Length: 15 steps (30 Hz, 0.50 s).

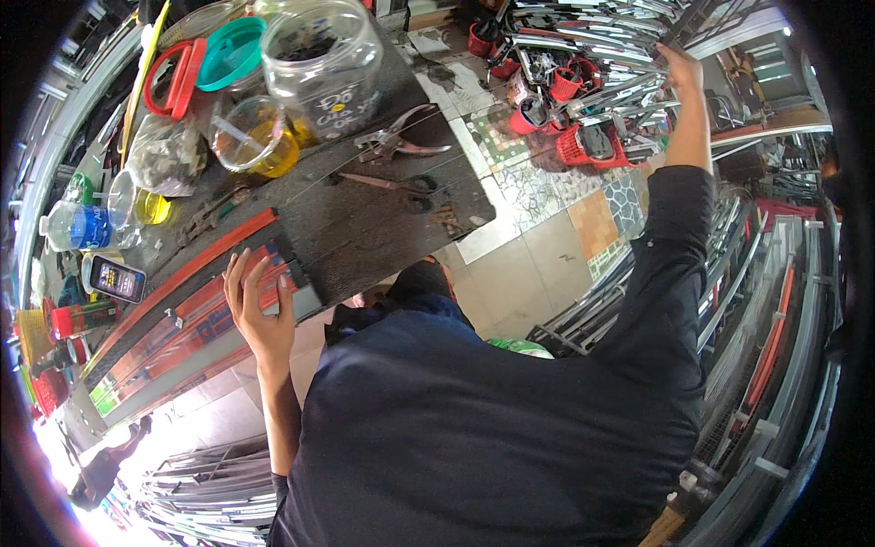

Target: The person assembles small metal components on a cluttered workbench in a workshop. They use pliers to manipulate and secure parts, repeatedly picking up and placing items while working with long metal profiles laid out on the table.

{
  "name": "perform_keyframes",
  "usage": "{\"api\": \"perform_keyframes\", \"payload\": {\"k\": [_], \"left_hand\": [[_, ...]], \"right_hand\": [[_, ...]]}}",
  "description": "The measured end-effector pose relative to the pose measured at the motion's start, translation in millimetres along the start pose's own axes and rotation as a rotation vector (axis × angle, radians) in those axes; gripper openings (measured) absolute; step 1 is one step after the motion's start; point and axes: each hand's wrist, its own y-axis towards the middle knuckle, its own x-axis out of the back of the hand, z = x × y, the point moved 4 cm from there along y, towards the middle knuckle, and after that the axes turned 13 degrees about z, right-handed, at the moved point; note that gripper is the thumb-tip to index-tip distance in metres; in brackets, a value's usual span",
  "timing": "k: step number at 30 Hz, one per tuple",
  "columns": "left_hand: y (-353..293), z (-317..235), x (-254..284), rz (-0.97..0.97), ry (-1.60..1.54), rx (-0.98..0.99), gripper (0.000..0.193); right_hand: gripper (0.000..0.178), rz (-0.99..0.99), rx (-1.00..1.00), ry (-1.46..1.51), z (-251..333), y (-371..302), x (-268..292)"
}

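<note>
Left hand [258, 296] is spread loosely, empty, at table [342, 251] edge, scissors [387, 184] beyond it rightward; right hand [682, 73] is at metal strips [620, 56], can't tell its grip.

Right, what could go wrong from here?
The right hand is stretched out at the pile of long strips: a nudge might make some slide, and their ends could scrape the bare skin.

The clear cup of yellow liquid stands uncovered among clutter, so a bump could spill it.

The pliers lie close to the edge of the table and may get knocked off.
</note>
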Motion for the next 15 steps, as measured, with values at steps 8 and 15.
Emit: {"api": "perform_keyframes", "payload": {"k": [8, 15], "left_hand": [[-3, -112, -82, -0.154, 0.08, 0.107, 0.038], [5, -181, -147, -0.158, 0.085, 0.252, 0.04]], "right_hand": [[0.046, 0.293, 0.115, -0.095, -35, 125, 93], [0.049, 0.502, 0.125, -0.103, -103, 199, 135]]}}
